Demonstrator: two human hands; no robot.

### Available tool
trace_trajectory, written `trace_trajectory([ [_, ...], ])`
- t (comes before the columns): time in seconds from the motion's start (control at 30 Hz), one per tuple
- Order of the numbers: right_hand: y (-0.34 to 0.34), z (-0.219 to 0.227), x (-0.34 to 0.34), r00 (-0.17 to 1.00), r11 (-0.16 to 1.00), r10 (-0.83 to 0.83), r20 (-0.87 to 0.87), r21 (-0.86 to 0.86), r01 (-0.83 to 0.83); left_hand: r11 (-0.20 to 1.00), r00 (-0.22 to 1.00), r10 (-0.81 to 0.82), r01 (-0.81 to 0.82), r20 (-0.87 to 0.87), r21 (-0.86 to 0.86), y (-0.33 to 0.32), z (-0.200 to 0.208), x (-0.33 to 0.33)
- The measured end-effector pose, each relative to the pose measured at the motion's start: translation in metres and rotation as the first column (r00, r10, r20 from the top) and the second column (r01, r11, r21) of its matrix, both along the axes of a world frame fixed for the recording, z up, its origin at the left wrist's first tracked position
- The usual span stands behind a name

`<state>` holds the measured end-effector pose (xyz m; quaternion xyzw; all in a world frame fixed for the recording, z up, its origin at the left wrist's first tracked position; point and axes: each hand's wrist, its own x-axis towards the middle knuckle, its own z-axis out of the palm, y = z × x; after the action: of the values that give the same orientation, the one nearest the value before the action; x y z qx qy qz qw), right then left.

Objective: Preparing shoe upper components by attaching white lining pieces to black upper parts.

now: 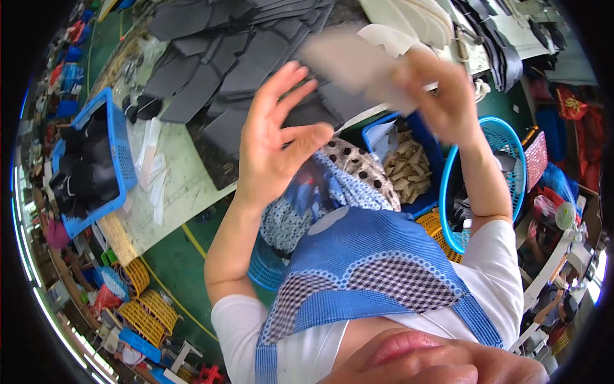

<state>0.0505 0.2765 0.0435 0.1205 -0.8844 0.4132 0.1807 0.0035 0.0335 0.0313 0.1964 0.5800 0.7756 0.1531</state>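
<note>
My left hand (272, 131) is raised in front of the table, fingers spread, with nothing in it. A flat beige piece (348, 61), smeared by motion, is in my right hand (441, 93), whose fingers close on its edge. Behind that piece shows a pale off-white sheet (387, 38); whether my right hand touches it, I cannot tell. Many dark grey cut pieces (246, 67) lie overlapping on the table beyond my left hand. Below my right hand stands a dark blue bin (430, 201) with small beige offcuts (406, 169) in it.
A blue basket (128, 163) of black pieces stands on the table's left part, beside white strips (150, 160). Stacked off-white sheets (416, 19) lie at the far right. A light blue basket (521, 157) stands by my right forearm. Yellow baskets (147, 313) sit at lower left.
</note>
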Motion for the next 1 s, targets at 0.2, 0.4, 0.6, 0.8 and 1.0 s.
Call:
trace_trajectory([
  [0.2,-0.040,-0.010,0.008,0.900,0.769,0.268,0.345,-0.639,0.016,0.945,0.976,-0.192,0.211,0.098,-0.251,-0.012,-0.011,-0.004],
  [0.4,-0.040,0.008,-0.004,0.738,0.843,0.460,0.494,-0.504,-0.189,0.959,0.959,-0.230,0.252,0.165,-0.131,-0.016,-0.009,0.002],
  [0.6,-0.053,0.018,-0.005,0.401,0.661,0.743,0.536,-0.684,-0.310,0.781,0.731,-0.586,0.624,0.348,0.004,-0.033,0.002,-0.009],
  [0.8,-0.060,-0.014,0.002,0.472,0.535,0.773,0.424,-0.836,-0.126,0.858,0.870,-0.449,0.357,-0.203,-0.368,-0.031,0.000,-0.004],
  [1.0,-0.061,-0.041,0.009,0.455,0.163,0.874,0.171,-0.985,0.058,0.909,0.632,-0.359,0.072,-0.687,-0.409,-0.022,0.010,-0.010],
])
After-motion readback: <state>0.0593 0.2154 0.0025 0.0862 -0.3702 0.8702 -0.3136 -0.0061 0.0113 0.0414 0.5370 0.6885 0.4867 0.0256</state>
